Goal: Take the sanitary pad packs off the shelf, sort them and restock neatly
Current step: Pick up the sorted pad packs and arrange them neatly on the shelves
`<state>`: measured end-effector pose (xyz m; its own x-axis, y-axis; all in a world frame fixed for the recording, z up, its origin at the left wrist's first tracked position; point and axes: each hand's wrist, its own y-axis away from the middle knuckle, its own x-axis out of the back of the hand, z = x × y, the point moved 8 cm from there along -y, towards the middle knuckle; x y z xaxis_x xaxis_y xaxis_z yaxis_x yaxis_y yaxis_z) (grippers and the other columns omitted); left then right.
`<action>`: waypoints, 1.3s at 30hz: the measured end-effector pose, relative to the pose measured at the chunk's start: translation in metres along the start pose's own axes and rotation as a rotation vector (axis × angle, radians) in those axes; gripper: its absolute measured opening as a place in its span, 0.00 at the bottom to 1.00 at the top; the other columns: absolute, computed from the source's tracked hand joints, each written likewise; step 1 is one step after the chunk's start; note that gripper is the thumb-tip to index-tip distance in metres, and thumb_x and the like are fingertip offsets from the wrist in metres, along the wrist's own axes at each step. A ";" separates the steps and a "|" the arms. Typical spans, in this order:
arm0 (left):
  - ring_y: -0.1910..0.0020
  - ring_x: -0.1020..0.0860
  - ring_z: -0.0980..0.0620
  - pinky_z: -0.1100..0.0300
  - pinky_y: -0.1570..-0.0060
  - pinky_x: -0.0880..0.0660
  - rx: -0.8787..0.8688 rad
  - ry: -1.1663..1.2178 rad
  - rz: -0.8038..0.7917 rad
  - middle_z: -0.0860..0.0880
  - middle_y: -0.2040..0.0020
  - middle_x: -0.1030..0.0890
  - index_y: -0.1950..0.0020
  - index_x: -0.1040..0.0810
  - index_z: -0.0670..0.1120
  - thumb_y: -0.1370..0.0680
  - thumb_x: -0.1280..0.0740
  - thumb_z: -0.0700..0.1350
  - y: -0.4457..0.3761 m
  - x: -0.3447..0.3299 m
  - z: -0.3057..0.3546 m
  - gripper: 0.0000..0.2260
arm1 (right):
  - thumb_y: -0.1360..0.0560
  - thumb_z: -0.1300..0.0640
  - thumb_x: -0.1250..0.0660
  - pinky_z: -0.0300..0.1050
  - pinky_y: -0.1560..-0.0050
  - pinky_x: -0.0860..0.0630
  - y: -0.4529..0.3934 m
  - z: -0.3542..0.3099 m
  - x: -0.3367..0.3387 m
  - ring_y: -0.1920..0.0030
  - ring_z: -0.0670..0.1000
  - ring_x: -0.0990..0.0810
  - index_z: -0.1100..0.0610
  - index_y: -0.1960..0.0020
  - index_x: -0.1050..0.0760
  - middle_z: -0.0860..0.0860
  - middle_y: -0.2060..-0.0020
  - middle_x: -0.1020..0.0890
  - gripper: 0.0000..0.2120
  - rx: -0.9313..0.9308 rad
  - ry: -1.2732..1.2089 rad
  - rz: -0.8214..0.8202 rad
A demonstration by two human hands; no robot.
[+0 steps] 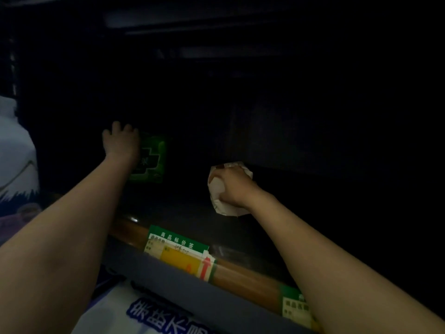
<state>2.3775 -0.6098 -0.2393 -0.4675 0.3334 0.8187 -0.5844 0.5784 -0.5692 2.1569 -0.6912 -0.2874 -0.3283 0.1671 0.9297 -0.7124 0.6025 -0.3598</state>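
Observation:
The shelf bay is very dark. A green sanitary pad pack stands upright at the back left of the shelf. My left hand lies over its upper left edge with the fingers reaching behind it. My right hand grips a crumpled white wad, paper or cloth, and holds it down on the dark shelf floor near the middle. Both forearms stretch in from the bottom corners.
A wooden shelf front rail carries a green and yellow price tag and a second tag to the right. A white and blue pack stands at the left edge. Another white pack with blue writing lies below.

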 end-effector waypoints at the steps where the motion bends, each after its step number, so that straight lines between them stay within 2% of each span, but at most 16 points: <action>1: 0.31 0.40 0.41 0.50 0.36 0.37 -0.009 -0.034 0.040 0.43 0.31 0.33 0.29 0.36 0.42 0.24 0.33 0.42 0.001 0.006 0.003 0.25 | 0.27 0.62 0.34 0.43 0.37 0.35 0.000 0.000 -0.001 0.34 0.55 0.35 0.48 0.36 0.28 0.54 0.33 0.33 0.21 0.000 -0.004 0.001; 4: 0.34 0.34 0.42 0.52 0.39 0.37 -0.054 -0.081 0.123 0.42 0.38 0.25 0.36 0.28 0.42 0.26 0.32 0.40 0.006 0.020 0.008 0.18 | 0.26 0.63 0.35 0.43 0.37 0.35 0.002 -0.002 0.002 0.34 0.54 0.34 0.50 0.35 0.29 0.54 0.33 0.32 0.21 0.008 -0.009 0.009; 6: 0.37 0.31 0.43 0.53 0.40 0.37 -0.076 -0.080 0.163 0.42 0.42 0.23 0.40 0.25 0.42 0.26 0.33 0.39 0.015 0.026 0.009 0.15 | 0.24 0.64 0.37 0.43 0.38 0.35 0.005 -0.003 0.004 0.34 0.55 0.32 0.54 0.33 0.30 0.55 0.34 0.30 0.20 0.015 -0.010 0.015; 12: 0.38 0.33 0.39 0.48 0.42 0.39 -0.137 0.183 0.373 0.37 0.41 0.26 0.36 0.28 0.39 0.26 0.35 0.33 0.073 0.066 0.019 0.19 | 0.25 0.61 0.36 0.46 0.38 0.33 0.004 0.001 0.001 0.33 0.57 0.34 0.50 0.32 0.31 0.57 0.32 0.33 0.22 -0.054 0.026 -0.010; 16: 0.43 0.31 0.37 0.47 0.46 0.40 -0.175 0.344 0.527 0.37 0.47 0.25 0.42 0.25 0.38 0.24 0.37 0.34 0.130 0.122 0.016 0.11 | 0.24 0.60 0.37 0.43 0.46 0.30 0.021 -0.004 0.020 0.39 0.58 0.27 0.56 0.37 0.25 0.59 0.39 0.25 0.15 -0.082 -0.028 0.041; 18: 0.44 0.31 0.37 0.47 0.47 0.40 -0.122 0.459 0.564 0.37 0.48 0.24 0.46 0.24 0.39 0.23 0.38 0.36 0.151 0.149 -0.005 0.08 | 0.23 0.61 0.39 0.44 0.49 0.30 0.034 -0.006 0.045 0.42 0.59 0.24 0.61 0.43 0.22 0.62 0.43 0.22 0.12 -0.115 -0.103 0.141; 21: 0.44 0.31 0.36 0.46 0.47 0.38 -0.078 0.616 0.643 0.37 0.48 0.24 0.48 0.23 0.39 0.24 0.37 0.39 0.179 0.189 -0.036 0.08 | 0.24 0.63 0.38 0.42 0.51 0.29 0.066 -0.015 0.104 0.44 0.57 0.21 0.61 0.44 0.21 0.60 0.46 0.19 0.11 -0.113 -0.235 0.396; 25: 0.40 0.31 0.38 0.47 0.46 0.37 -0.045 0.648 0.739 0.37 0.43 0.26 0.46 0.25 0.39 0.23 0.39 0.42 0.223 0.228 -0.080 0.10 | 0.27 0.61 0.35 0.38 0.50 0.29 0.151 -0.068 0.184 0.47 0.51 0.19 0.59 0.47 0.18 0.56 0.50 0.16 0.11 0.080 -0.315 0.758; 27: 0.42 0.29 0.39 0.48 0.48 0.33 -0.118 0.624 0.677 0.37 0.44 0.24 0.45 0.24 0.39 0.23 0.38 0.42 0.246 0.233 -0.095 0.10 | 0.29 0.58 0.34 0.36 0.48 0.27 0.204 -0.090 0.199 0.49 0.46 0.19 0.57 0.48 0.18 0.51 0.51 0.16 0.13 0.185 -0.436 0.873; 29: 0.48 0.26 0.41 0.54 0.53 0.33 -0.242 0.633 0.563 0.38 0.48 0.22 0.46 0.23 0.38 0.23 0.36 0.41 0.275 0.230 -0.104 0.09 | 0.28 0.56 0.34 0.36 0.46 0.25 0.255 -0.112 0.193 0.50 0.41 0.20 0.55 0.48 0.18 0.45 0.52 0.18 0.11 0.291 -0.511 0.884; 31: 0.56 0.29 0.46 0.60 0.59 0.38 -0.347 0.593 0.412 0.42 0.55 0.26 0.47 0.24 0.38 0.23 0.35 0.40 0.311 0.213 -0.108 0.07 | 0.26 0.55 0.35 0.41 0.43 0.25 0.295 -0.136 0.165 0.47 0.45 0.21 0.53 0.48 0.19 0.46 0.50 0.20 0.09 0.372 -0.447 0.817; 34: 0.61 0.32 0.50 0.60 0.60 0.40 -0.463 0.543 0.160 0.50 0.64 0.30 0.51 0.23 0.37 0.25 0.32 0.41 0.367 0.166 -0.109 0.07 | 0.26 0.58 0.35 0.51 0.43 0.26 0.346 -0.151 0.099 0.45 0.54 0.22 0.55 0.49 0.18 0.52 0.47 0.20 0.09 0.392 -0.437 0.665; 37: 0.68 0.32 0.50 0.59 0.63 0.38 -0.481 0.532 -0.061 0.57 0.66 0.32 0.55 0.23 0.41 0.27 0.30 0.37 0.429 0.108 -0.114 0.03 | 0.27 0.60 0.33 0.43 0.41 0.29 0.406 -0.158 0.042 0.43 0.54 0.25 0.57 0.52 0.17 0.54 0.47 0.20 0.08 0.438 -0.498 0.532; 39: 0.68 0.31 0.58 0.61 0.67 0.36 -0.454 0.585 -0.203 0.56 0.67 0.30 0.58 0.24 0.46 0.28 0.29 0.36 0.473 0.068 -0.111 0.06 | 0.26 0.59 0.34 0.45 0.43 0.29 0.453 -0.161 0.022 0.44 0.56 0.26 0.58 0.53 0.17 0.55 0.47 0.20 0.07 0.510 -0.478 0.525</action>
<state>2.1424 -0.2310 -0.4445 0.1205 0.4546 0.8825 -0.2320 0.8772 -0.4202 1.9271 -0.2891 -0.4168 -0.8354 -0.0893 0.5424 -0.5493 0.0977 -0.8299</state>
